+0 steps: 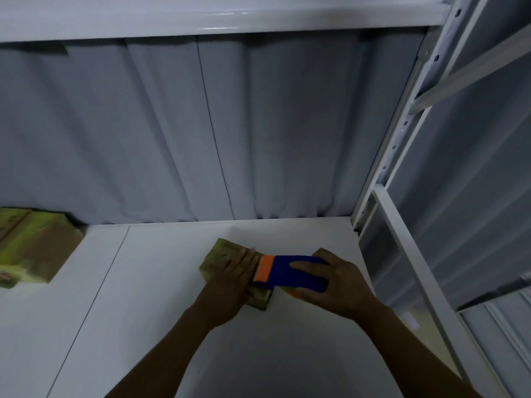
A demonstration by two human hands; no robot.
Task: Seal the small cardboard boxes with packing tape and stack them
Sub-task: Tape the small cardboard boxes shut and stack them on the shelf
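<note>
A small cardboard box (221, 255) lies on the white shelf surface (143, 297), near its middle. My left hand (232, 278) rests flat on top of the box and covers most of it. My right hand (336, 282) grips a blue tape dispenser (293, 272) with an orange front edge. The dispenser sits on the right end of the box, its orange edge touching my left fingertips. The tape itself is hidden.
A stack of larger taped cardboard boxes (28, 245) stands at the far left against the grey curtain (201, 133). A white metal rack upright (402, 156) and its frame close off the right side. Another shelf (218, 18) runs overhead.
</note>
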